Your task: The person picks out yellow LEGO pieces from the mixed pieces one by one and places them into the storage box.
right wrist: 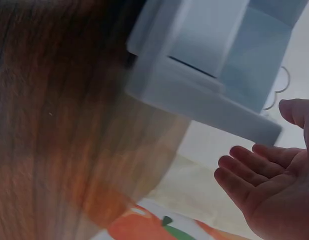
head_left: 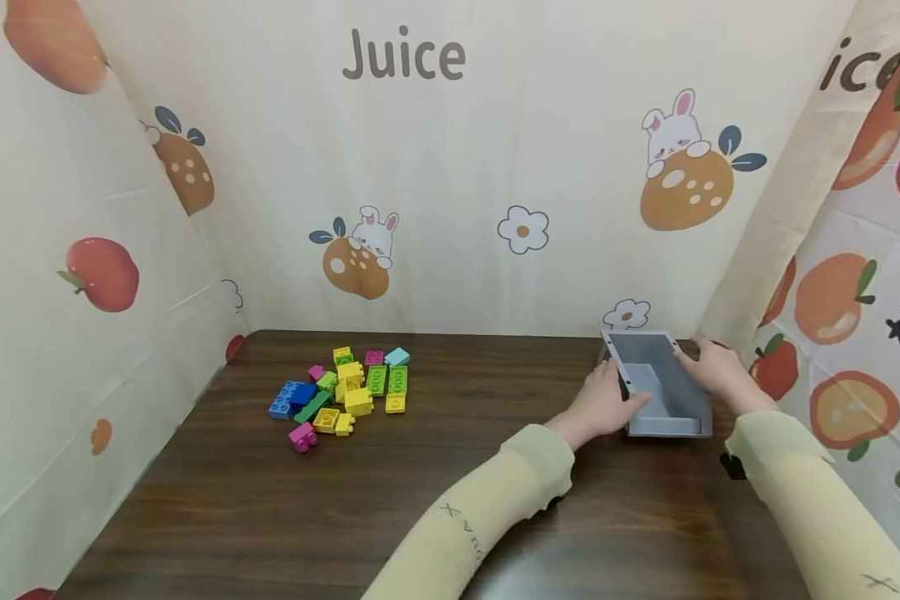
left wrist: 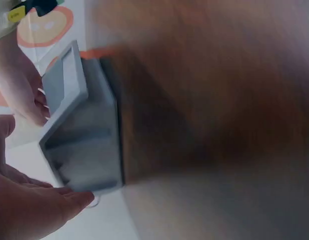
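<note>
A grey open-topped plastic bin (head_left: 663,427) with a lowered front stands at the right back of the table. My left hand (head_left: 597,405) is at the bin's left side, its thumb stretched across the near corner. In the left wrist view, the fingertips (left wrist: 83,199) of that hand lie nearly straight at the bin's edge. On the bin's other side is my right hand (head_left: 726,380), with its thumb near the rim. The right wrist view shows its fingers (right wrist: 242,172) extended and spread beside the bin wall (right wrist: 194,107), palm facing it.
A loose pile of toy building bricks (head_left: 348,387) in yellow, green, blue and pink lies at the table's left back. A printed curtain (head_left: 450,167) borders the dark wooden table (head_left: 307,517) at the back and both sides. A small black object (head_left: 732,466) shows by the right sleeve.
</note>
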`<action>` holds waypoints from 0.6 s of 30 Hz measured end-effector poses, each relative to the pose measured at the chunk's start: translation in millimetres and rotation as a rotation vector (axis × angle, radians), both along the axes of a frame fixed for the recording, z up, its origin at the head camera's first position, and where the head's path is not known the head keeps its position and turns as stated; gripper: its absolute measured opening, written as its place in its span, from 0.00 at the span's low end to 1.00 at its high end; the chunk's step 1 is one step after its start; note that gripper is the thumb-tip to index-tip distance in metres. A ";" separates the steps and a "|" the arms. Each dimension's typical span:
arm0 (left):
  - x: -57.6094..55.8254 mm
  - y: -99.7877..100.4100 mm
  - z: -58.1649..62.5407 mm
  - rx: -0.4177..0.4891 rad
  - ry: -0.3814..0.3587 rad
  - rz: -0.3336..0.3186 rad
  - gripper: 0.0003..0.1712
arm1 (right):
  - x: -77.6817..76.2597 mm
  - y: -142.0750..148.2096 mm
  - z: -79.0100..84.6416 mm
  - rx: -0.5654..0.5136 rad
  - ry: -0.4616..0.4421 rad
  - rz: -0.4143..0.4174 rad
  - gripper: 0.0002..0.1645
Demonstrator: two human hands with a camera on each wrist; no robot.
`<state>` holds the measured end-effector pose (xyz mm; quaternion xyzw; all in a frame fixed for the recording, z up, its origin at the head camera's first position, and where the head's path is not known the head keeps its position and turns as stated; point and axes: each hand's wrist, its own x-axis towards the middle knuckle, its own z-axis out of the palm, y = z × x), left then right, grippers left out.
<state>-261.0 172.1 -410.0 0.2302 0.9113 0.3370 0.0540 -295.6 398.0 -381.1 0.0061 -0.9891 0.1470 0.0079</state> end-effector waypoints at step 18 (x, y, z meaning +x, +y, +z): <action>8.2 16.8 -18.4 0.212 -0.126 0.078 0.37 | -2.0 -5.3 -24.2 -0.221 -0.051 -0.061 0.39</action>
